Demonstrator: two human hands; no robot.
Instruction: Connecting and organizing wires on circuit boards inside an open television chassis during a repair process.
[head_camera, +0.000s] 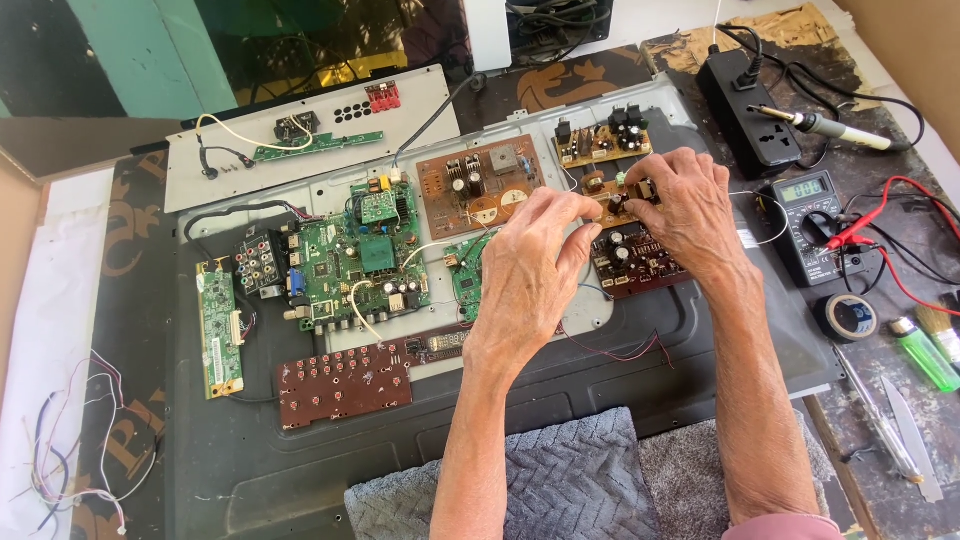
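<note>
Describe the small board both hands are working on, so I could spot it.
Start at the grey metal panel. Near its upper right, the left hand and right hand meet over a small tan circuit board. It sits between another tan board above and a dark brown one below.

Green main board (362, 262), brown boards, grey zigzag-weave towel (560, 480).

Small tan circuit board (612, 203), lying flat on grey metal panel (560, 395), upper right of centre of the frame, black parts on top, partly hidden under fingers
</note>
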